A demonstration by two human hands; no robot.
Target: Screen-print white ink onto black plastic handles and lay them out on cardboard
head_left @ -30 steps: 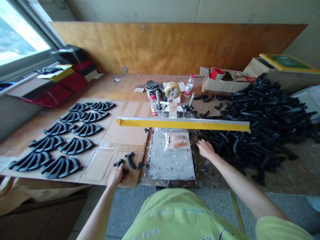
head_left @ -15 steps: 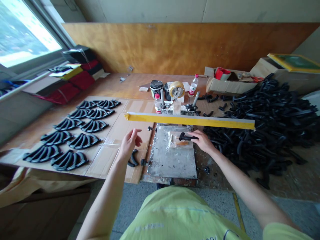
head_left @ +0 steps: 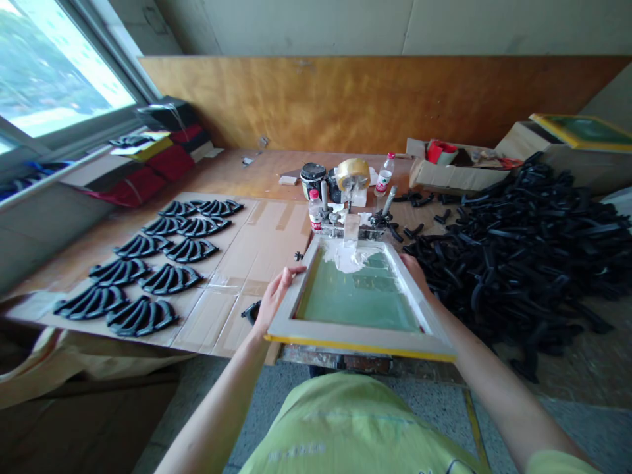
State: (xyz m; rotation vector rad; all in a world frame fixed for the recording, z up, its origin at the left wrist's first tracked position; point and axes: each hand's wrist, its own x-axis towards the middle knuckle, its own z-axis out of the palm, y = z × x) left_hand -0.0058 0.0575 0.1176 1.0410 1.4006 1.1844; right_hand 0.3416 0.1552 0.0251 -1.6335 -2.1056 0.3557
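Observation:
A screen printing frame (head_left: 363,330), with grey borders, a yellow front edge and green mesh, lies lowered in front of me on its hinged clamp (head_left: 368,232). My left hand (head_left: 279,293) is on its left side, fingers along the border. My right hand (head_left: 415,271) is at the right side, its fingers mostly hidden by the border. The metal base plate and whatever lies on it are covered by the screen. Just left of my left hand, a few black curved pieces (head_left: 251,312) rest on the cardboard (head_left: 232,316).
Black pieces in fan-shaped groups (head_left: 170,279) line the cardboard at left. A large heap of black pieces (head_left: 523,263) fills the right side. Behind the clamp stand bottles (head_left: 384,174), tubs (head_left: 313,178) and a tape roll (head_left: 352,174). An open carton (head_left: 447,172) sits at back right.
The screen frame has swung down from edge-on to over the base plate. My right hand has left the black piece and moved to the frame's side; my left hand has moved right onto it.

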